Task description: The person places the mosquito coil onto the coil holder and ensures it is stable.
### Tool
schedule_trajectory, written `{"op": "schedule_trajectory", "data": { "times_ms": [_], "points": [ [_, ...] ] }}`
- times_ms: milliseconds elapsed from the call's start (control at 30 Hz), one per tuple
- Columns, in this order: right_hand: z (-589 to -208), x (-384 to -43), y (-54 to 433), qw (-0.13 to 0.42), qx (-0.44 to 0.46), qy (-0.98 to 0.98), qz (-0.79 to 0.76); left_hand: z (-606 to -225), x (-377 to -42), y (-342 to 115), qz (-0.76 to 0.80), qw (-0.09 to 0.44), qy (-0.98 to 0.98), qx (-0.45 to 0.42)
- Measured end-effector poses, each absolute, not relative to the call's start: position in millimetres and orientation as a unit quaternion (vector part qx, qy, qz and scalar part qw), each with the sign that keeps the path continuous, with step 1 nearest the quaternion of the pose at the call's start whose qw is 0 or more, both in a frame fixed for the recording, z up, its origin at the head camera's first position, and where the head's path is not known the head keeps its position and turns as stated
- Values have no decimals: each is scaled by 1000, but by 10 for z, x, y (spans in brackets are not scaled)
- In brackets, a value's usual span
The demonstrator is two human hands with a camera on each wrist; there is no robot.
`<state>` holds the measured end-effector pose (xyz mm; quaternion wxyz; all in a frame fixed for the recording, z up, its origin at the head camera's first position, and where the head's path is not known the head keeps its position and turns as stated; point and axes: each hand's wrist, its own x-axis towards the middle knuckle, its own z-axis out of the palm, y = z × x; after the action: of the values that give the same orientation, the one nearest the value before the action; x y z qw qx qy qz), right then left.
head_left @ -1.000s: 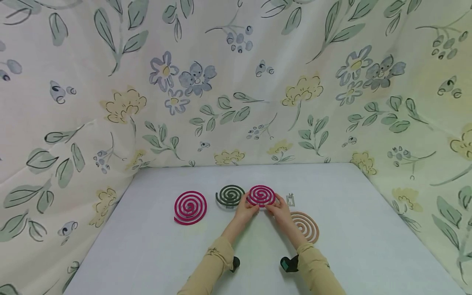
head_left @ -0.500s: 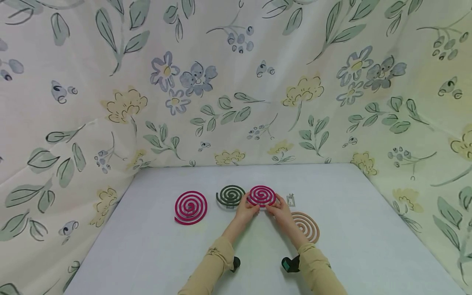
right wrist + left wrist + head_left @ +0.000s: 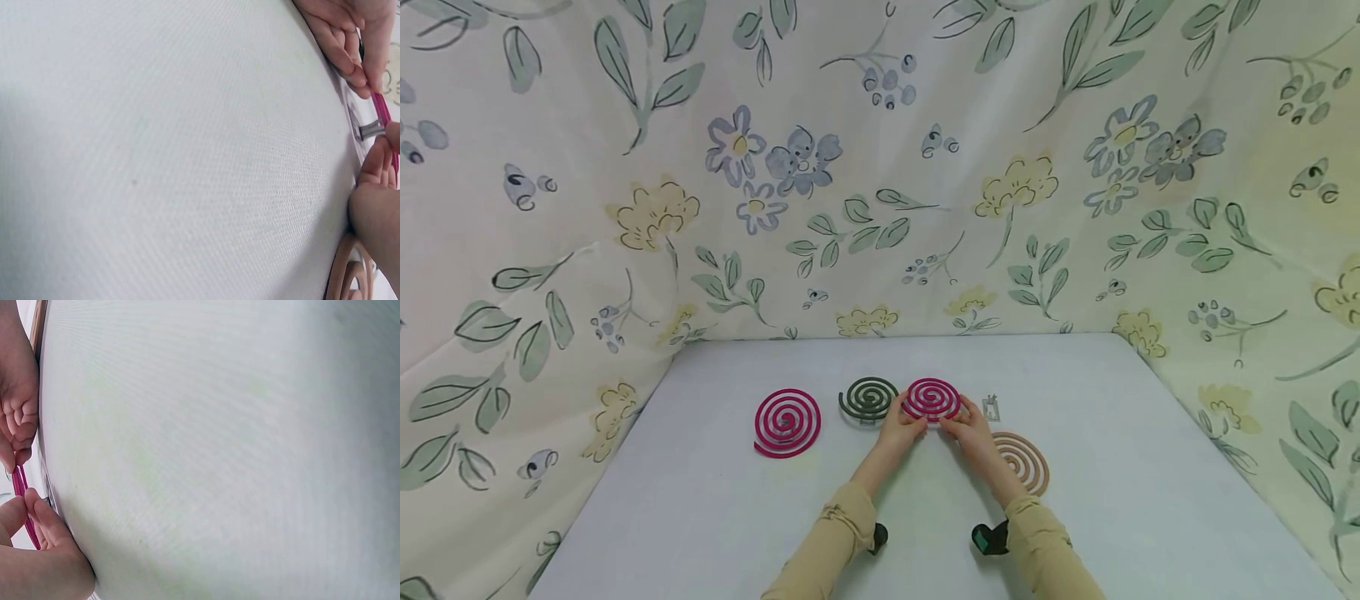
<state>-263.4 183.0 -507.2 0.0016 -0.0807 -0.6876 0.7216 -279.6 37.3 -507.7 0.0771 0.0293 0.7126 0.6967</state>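
A pink mosquito coil (image 3: 931, 397) is held level between both hands at the middle of the table. My left hand (image 3: 901, 427) pinches its left edge between thumb and fingers. On the opposite edge, my right hand (image 3: 972, 427) pinches the coil in the same way. Seen edge-on in the right wrist view, the coil has a small metal stand (image 3: 372, 130) under it, between the two hands. A dark green mosquito coil (image 3: 869, 397) sits on its own stand just left of my left hand.
A second pink coil (image 3: 787, 422) stands raised farther left. A tan coil (image 3: 1037, 458) lies partly hidden behind my right forearm. Beyond the right hand is a flat metal stand (image 3: 991, 407) on the white table (image 3: 1150, 500). Floral fabric (image 3: 880, 167) hangs around the back and sides.
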Motion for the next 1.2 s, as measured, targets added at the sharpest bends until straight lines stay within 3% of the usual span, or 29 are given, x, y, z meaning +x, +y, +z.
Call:
{"op": "schedule_trajectory", "data": {
  "times_ms": [133, 333, 400, 667, 800, 900, 1067, 1200],
  "points": [
    [-5038, -2621, 1827, -6, -78, -681, 729, -5076, -2801, 372, 695, 69, 714, 41],
    [-5080, -2643, 1829, 5, -79, -682, 727, -6305, -3566, 469, 705, 20, 701, 104],
    [-5092, -2648, 1828, 7, -83, -684, 724, -6465, -3672, 477, 710, 22, 696, 108],
    [-5118, -2666, 1843, 0, -87, -688, 721, -5105, -2822, 372, 694, 70, 716, 41],
    [-5112, -2666, 1844, -5, -85, -685, 723, -4990, -2743, 361, 694, 71, 715, 42],
    [-5084, -2659, 1841, -10, -88, -683, 725, -5430, -3001, 381, 706, 53, 702, 76],
    [-5041, -2655, 1847, -19, -91, -681, 726, -6561, -3733, 480, 716, 35, 688, 113],
    [-5045, -2649, 1846, -17, -88, -684, 724, -6901, -3948, 514, 724, 22, 677, 126]
  ]
}}
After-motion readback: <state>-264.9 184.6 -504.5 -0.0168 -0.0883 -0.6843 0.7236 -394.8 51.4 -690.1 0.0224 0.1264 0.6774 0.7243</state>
